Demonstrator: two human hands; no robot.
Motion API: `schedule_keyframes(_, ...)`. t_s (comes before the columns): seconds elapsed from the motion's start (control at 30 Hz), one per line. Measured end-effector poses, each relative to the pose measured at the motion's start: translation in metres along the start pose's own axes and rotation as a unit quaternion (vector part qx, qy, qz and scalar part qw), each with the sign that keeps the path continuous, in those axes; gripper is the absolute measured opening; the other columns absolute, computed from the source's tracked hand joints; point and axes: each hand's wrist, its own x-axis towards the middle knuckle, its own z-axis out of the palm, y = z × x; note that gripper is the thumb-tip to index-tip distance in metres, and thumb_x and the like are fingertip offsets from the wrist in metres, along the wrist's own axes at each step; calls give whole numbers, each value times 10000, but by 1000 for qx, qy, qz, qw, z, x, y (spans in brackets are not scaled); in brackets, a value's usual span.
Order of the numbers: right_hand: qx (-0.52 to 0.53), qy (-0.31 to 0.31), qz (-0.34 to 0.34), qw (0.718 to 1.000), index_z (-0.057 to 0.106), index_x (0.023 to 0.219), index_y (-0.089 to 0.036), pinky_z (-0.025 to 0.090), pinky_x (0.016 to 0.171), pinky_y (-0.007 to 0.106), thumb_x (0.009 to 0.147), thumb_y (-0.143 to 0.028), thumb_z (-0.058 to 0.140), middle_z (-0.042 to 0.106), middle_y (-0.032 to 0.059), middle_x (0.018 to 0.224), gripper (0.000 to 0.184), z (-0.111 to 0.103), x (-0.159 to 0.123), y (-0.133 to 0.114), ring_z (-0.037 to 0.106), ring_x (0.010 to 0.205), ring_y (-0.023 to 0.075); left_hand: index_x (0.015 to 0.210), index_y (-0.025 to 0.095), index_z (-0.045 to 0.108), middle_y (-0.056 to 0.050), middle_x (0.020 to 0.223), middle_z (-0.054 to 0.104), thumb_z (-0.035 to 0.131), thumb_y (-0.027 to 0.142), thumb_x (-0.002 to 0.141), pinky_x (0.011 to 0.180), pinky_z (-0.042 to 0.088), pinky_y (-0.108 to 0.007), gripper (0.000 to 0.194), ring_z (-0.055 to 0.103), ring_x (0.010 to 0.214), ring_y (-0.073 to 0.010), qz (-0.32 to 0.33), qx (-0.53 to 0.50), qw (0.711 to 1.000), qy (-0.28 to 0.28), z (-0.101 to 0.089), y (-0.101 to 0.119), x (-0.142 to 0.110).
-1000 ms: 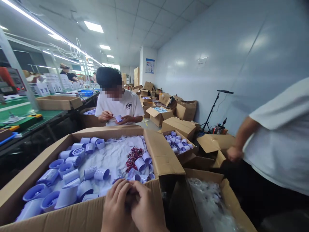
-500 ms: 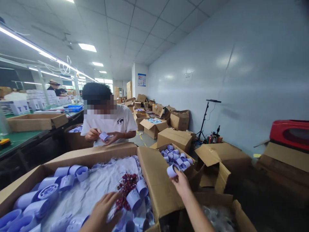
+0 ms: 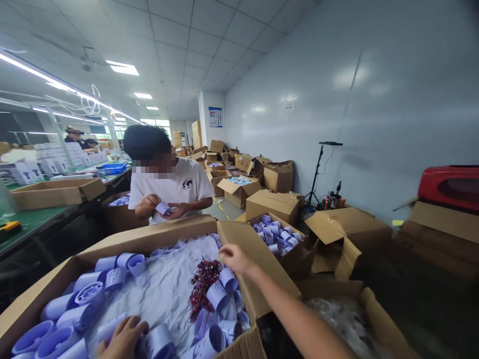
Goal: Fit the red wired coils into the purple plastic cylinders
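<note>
A large open cardboard box in front of me holds many pale purple plastic cylinders on a white plastic liner, plus a bundle of dark red wires. My left hand is low at the box's near edge, its fingers curled on a purple cylinder. My right hand hovers over the box's right side, just above the red wires and next to another purple cylinder. Its fingers are drawn together, and I cannot see anything in them.
A smaller box of purple parts stands to the right, and a box with clear bags is at my lower right. A person in a white shirt sits across, handling a purple part. More cardboard boxes line the floor, and a green workbench runs along the left.
My right hand came back from over the smaller box, where it held a purple cylinder, to the big box near the red wires. My left hand slid down to the near edge.
</note>
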Motion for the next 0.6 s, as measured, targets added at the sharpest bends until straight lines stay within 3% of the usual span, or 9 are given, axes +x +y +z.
schedule_keyframes(0.07,-91,-187,-25,978,710,853,-235,497,648,251,703,-296,648,716,-28,753,173,38,-19,-27,640,698,159,1005,237,631,-81,1295,526,394,16,606,856,439,-362,515,450,1250,-261,0,-33,999,6,-4,2,1)
schedule_keyframes(0.13,-146,-231,-13,962,719,855,-216,494,772,370,633,-257,701,728,50,916,226,69,-38,-45,633,886,267,972,189,606,-106,1221,542,431,24,597,836,446,-313,444,562,1094,-239,16,-95,995,31,-13,6,-1)
schedule_keyframes(0.23,-198,-242,5,950,721,832,-194,445,868,475,560,-114,708,670,136,1112,284,95,-61,-53,531,1094,374,909,192,562,-62,1041,580,476,89,615,822,457,-290,323,616,845,-183,22,-213,969,123,-27,12,-11)
schedule_keyframes(0.33,-212,-246,-11,946,727,794,-178,428,906,427,599,-78,658,660,148,1108,230,100,-70,-45,511,1119,358,847,208,554,-36,927,596,502,186,639,828,471,-320,216,608,843,-202,16,-306,933,187,-34,18,-23)
schedule_keyframes(0.47,-206,-232,-30,950,721,771,-146,442,870,330,630,-33,580,691,139,972,229,97,-66,-34,583,999,282,852,191,576,-52,912,608,493,217,639,865,466,-352,230,594,893,-227,15,-372,904,210,-35,25,-29)
schedule_keyframes(0.6,-204,-207,-38,956,700,774,-152,468,820,307,614,-62,576,683,126,974,222,96,-60,-28,607,941,249,906,160,578,-78,980,595,404,193,700,906,430,-376,272,553,937,-223,25,-382,908,173,-33,29,-25)
